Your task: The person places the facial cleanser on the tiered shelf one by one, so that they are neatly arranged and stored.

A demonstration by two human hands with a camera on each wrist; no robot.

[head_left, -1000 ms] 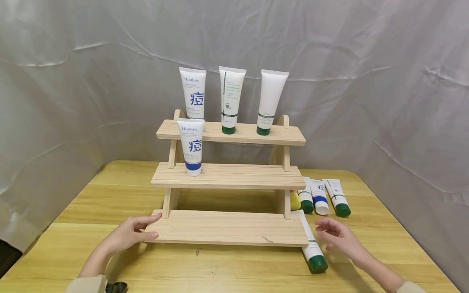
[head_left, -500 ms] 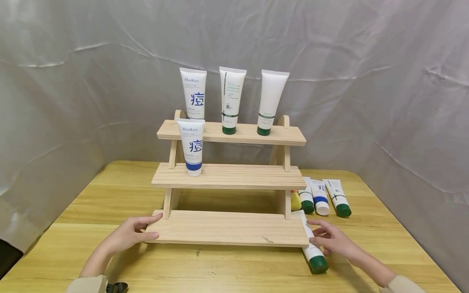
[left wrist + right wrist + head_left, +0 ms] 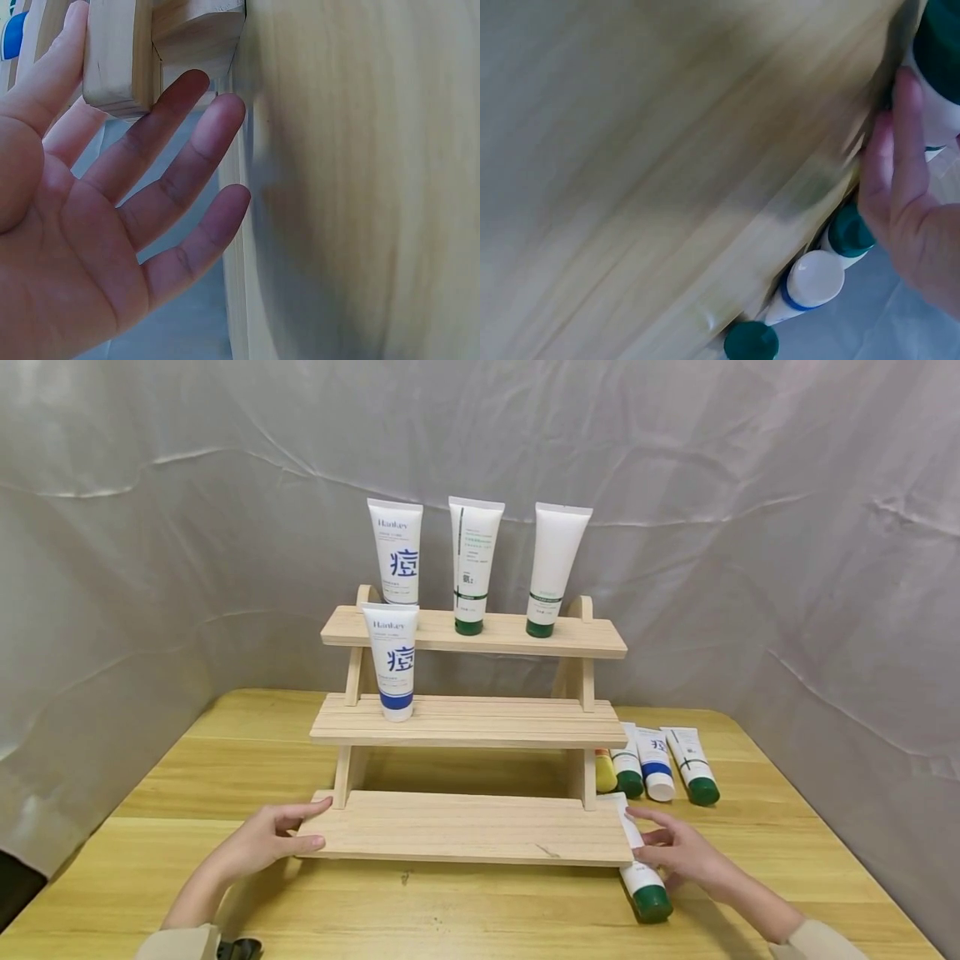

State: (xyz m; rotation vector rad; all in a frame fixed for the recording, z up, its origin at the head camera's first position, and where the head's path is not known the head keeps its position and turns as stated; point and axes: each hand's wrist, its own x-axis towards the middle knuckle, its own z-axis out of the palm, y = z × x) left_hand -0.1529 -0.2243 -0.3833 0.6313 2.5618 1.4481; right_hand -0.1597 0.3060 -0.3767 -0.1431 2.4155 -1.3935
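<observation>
A three-tier wooden display stand (image 3: pixel 465 827) fills the middle of the head view. At the left end of its bottom board, my left hand (image 3: pixel 258 843) pinches the board between thumb and index finger; in the left wrist view the other fingers (image 3: pixel 180 180) extend loosely below. On the right, a white squeeze tube with a green cap (image 3: pixel 643 881) lies partly hidden by the board's right end. My right hand (image 3: pixel 686 852) has its thumb and fingers on this tube, close against the board. The right wrist view shows fingers (image 3: pixel 909 142) along the tube's white body (image 3: pixel 937 112).
Three white tubes (image 3: pixel 551 572) stand on the top shelf, and one blue-banded tube (image 3: pixel 393 664) on the middle shelf's left. Several more tubes (image 3: pixel 656 764) lie behind the stand at right, including a yellow one (image 3: pixel 604 770). Grey cloth (image 3: pixel 225 527) hangs around the table.
My right hand has moved left from beside the lying green-capped tube and taken hold of it. The left hand has stayed at the board's left end.
</observation>
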